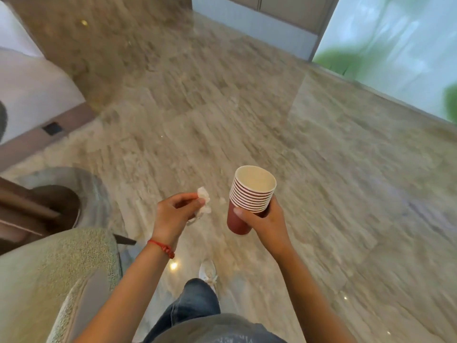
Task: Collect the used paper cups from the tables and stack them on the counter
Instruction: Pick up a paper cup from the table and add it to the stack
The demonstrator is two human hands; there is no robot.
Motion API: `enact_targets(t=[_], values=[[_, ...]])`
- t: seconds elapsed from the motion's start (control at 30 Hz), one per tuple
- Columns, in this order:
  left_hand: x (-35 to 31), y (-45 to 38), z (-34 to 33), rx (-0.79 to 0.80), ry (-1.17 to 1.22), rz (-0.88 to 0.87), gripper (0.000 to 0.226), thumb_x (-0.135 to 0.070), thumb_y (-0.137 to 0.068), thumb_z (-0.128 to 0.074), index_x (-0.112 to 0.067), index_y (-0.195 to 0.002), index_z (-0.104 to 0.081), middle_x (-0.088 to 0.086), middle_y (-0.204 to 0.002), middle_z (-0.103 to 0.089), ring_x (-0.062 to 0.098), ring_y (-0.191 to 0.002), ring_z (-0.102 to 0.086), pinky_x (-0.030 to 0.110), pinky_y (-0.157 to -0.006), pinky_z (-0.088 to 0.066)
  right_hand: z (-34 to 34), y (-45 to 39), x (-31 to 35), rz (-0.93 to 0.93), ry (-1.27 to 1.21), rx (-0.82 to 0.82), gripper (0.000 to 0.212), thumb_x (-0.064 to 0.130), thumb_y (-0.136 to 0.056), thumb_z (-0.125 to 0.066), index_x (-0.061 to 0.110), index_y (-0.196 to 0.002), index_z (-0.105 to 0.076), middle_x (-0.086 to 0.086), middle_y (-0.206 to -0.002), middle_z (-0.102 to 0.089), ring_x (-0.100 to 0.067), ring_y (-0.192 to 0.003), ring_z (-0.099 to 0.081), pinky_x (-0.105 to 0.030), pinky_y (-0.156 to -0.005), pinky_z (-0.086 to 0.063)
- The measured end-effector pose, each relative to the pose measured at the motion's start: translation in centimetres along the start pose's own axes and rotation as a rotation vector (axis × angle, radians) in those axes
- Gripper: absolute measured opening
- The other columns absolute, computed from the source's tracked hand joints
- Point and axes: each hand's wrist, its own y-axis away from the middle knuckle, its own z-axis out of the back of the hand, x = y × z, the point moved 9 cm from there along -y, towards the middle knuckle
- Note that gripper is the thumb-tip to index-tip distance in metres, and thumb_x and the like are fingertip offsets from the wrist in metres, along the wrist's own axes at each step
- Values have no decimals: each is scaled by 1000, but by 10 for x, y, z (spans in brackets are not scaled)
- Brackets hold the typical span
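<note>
My right hand [265, 222] grips a stack of several red paper cups [249, 196], nested upright, with the cream inside of the top cup showing. My left hand [176, 214], with a red thread on its wrist, pinches a crumpled white tissue [204, 201] between thumb and fingers. Both hands are held in front of me above the marble floor. No table or counter with cups is in view.
A green upholstered chair [57, 276] stands at the lower left, with a round dark table base [59, 201] behind it. A white sofa or block [32, 95] sits at the far left. A frosted glass wall [395, 45] runs along the right. My jeans and white shoe [207, 273] show below.
</note>
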Motion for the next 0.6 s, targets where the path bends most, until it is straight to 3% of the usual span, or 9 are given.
enact_targets(t=[0.23,0.37,0.47,0.6], values=[[-50,-97,37,-123,32,-32,8,-10,-74,-75,-18,-77,-73,-12,-55,-65,-2,-47,-52,11,-47,-42,-68,-124,30,32,50,143,65,22,-67,-83,20,-124,-52,5,-112,-66,-8,-102,-63,-24,-80,-54],[-74,-138,60,-215,60,-31,10,-11,-74,-75,-21,-74,-74,-11,-57,-66,-2,-48,-53,10,-48,-42,-105,-176,48,48,90,235,63,23,-67,-83,31,-120,-50,12,-109,-63,6,-97,-60,-8,-71,-49],[-81,-172,77,-286,87,-11,13,-12,-73,-76,-25,-71,-74,-11,-58,-67,-2,-49,-54,10,-49,-44,-137,-219,53,24,113,308,62,36,-59,-84,42,-110,-50,19,-106,-63,9,-95,-60,-9,-69,-50],[-91,-224,101,-409,120,-7,15,-11,-73,-76,-26,-69,-73,-11,-57,-67,-2,-48,-54,10,-49,-44,-182,-286,65,36,120,399,67,50,-49,-78,35,-110,-54,15,-101,-67,3,-93,-63,-12,-69,-50]])
